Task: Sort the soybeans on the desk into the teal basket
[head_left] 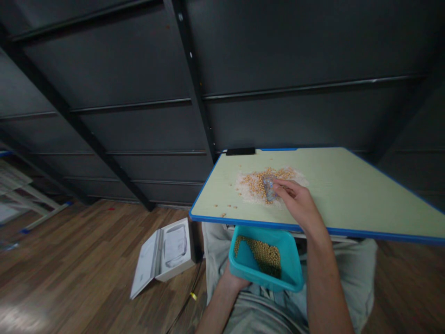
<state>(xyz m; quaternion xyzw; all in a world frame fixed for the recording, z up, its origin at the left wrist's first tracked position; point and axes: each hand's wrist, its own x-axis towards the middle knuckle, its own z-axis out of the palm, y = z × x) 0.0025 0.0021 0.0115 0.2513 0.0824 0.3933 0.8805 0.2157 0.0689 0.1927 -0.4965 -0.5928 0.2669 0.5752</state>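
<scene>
My right hand (295,197) pinches a clear, crinkled piece of plastic (269,186), its exact kind unclear. The plastic rests against a spread of yellow soybeans (255,183) on the tabletop. White rice-like grains (247,192) lie around and under the beans. Below the table's front edge, over the lap, is a teal plastic basin (295,273). My left hand (236,279) grips its left side from beneath, the fingers mostly hidden. Inside the basin, yellow beans (266,253) lie beside some dark green ones (271,270).
The pale green table (361,195) has a blue rim. A black bar (240,151) sits at its far left edge. Stray beans (229,206) dot the left front. On the wooden floor stands an opened white box (175,250), with a cable (186,301) nearby. A dark panelled wall (295,55) rises behind.
</scene>
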